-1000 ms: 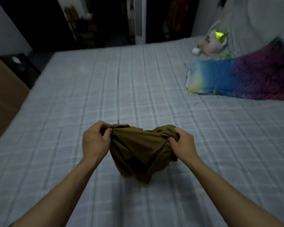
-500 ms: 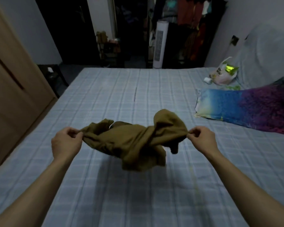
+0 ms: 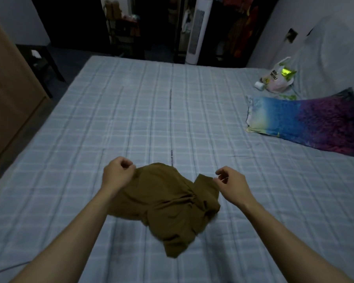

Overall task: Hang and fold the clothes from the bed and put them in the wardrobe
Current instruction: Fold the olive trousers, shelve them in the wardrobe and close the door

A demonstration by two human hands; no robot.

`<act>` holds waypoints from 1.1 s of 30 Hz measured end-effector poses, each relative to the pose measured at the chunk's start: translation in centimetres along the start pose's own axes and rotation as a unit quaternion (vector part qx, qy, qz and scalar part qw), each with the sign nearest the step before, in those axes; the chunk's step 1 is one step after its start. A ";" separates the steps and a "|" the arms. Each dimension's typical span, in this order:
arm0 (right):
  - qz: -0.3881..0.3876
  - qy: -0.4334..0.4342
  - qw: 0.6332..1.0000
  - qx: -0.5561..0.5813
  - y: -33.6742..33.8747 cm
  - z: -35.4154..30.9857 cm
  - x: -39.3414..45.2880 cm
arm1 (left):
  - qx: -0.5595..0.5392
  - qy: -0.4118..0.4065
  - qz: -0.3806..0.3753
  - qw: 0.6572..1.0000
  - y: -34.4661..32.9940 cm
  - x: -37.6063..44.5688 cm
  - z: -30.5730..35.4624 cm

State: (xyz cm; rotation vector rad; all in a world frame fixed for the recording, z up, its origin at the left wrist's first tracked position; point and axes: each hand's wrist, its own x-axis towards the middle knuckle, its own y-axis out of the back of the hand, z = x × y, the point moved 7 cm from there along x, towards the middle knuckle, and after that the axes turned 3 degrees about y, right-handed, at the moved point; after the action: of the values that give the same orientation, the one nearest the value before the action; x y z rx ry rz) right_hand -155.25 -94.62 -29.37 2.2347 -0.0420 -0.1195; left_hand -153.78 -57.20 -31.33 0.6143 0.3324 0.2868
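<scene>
An olive-brown garment (image 3: 168, 203) lies crumpled on the checked grey-blue bed (image 3: 151, 119), close in front of me. My left hand (image 3: 118, 174) has its fingers curled and pinches the garment's upper left edge. At the upper right corner of the cloth, my right hand (image 3: 230, 181) pinches it between thumb and forefinger. Most of the cloth rests on the bed between my forearms. The open wardrobe (image 3: 241, 27), with clothes hanging in it, stands dark beyond the far end of the bed.
A blue-and-purple pillow (image 3: 302, 123) lies at the right, with a plastic bag (image 3: 276, 80) behind it. A white tower fan (image 3: 195, 33) stands past the bed's far edge. A wooden cabinet (image 3: 6, 78) runs along the left, next to a dark stool (image 3: 39, 58).
The garment was stretched in the air between my hands; now it has come down onto the bed, and my hands have moved closer together and lower.
</scene>
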 end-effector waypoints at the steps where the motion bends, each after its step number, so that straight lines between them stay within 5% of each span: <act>1: -0.010 -0.001 1.000 -0.010 -0.6 0.2 -0.2 | 0.005 -0.001 -0.021 1.000 -1.0 0.3 -0.3; 14: -0.085 -0.140 0.985 -0.053 -7.9 8.9 2.7 | 0.144 -0.052 -0.199 0.968 -12.5 2.8 -2.1; 26: -0.113 -0.181 0.976 -0.034 -16.4 14.0 12.0 | 0.281 -0.158 -0.270 0.907 -26.1 13.2 0.7; 30: -0.179 -0.170 0.958 -0.144 -20.2 16.3 12.9 | 0.330 -0.194 -0.303 0.873 -32.4 16.0 -0.7; 33: -0.227 -0.155 0.945 -0.179 -22.0 17.7 13.2 | 0.447 -0.232 -0.315 0.804 -35.9 17.3 -2.8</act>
State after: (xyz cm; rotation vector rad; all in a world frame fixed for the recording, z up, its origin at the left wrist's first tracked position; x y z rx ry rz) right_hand -144.20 -95.81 -58.53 1.8086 0.3039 -0.6756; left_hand -133.36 -77.60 -58.88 1.4250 0.1594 -0.7191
